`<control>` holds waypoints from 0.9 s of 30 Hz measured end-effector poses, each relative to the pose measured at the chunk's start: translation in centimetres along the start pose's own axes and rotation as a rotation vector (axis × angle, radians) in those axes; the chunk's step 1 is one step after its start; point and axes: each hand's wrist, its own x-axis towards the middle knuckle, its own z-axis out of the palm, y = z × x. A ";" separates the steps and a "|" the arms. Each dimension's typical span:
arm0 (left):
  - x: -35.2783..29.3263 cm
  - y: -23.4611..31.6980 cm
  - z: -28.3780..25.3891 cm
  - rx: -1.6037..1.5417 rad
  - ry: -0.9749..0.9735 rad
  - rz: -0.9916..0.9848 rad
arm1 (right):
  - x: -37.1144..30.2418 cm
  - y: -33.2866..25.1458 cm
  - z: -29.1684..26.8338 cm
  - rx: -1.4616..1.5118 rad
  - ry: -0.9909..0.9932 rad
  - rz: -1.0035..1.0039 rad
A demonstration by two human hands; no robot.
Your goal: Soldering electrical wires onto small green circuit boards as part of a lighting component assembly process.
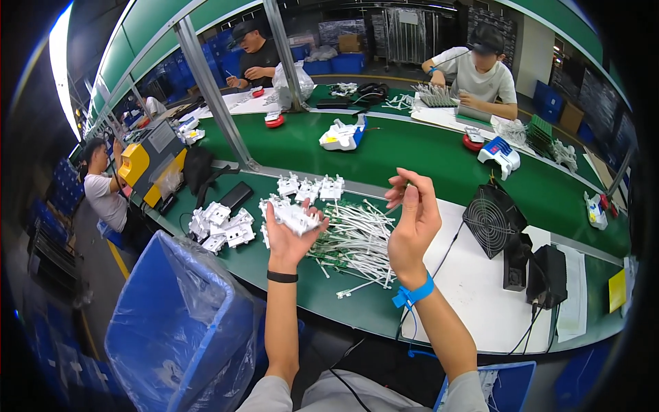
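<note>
My left hand [283, 246] is palm up, its fingers curled round a white moulded plastic part [296, 220]. To its right my right hand [416, 226] is raised, with thumb and fingers drawn together; what sits at the fingertips is too small to make out. Beneath and between the hands lies a heap of white cables with small green boards [357, 237]. More white plastic parts [310, 188] lie just beyond my left hand, and another pile of white plastic parts [221, 226] is farther left on the green bench [274, 302].
A lined blue bin [171, 329] stands at the bench's left front. Right are a black fan [489, 230] and black boxes [546, 275] with cords. Metal posts [213, 96] rise by the green conveyor [288, 147], which carries white-and-blue housings [343, 135]. Co-workers [480, 75] sit across it.
</note>
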 end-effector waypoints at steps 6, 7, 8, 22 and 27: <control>0.9 -3.3 2.3 0.201 0.039 0.076 | 0.5 0.6 -1.8 0.042 -0.205 0.153; 1.2 -4.1 2.6 0.281 0.085 0.182 | 0.2 1.2 -2.0 0.072 -0.195 0.225; 1.6 -4.7 2.9 0.400 0.015 0.300 | 0.0 1.8 -2.2 0.104 -0.185 0.293; -1.4 -11.6 8.7 0.987 -0.177 0.684 | -1.3 1.6 -6.4 0.245 -0.209 0.668; -1.9 -12.5 9.0 0.981 -0.206 0.726 | -2.2 1.4 -7.1 0.406 -0.202 0.845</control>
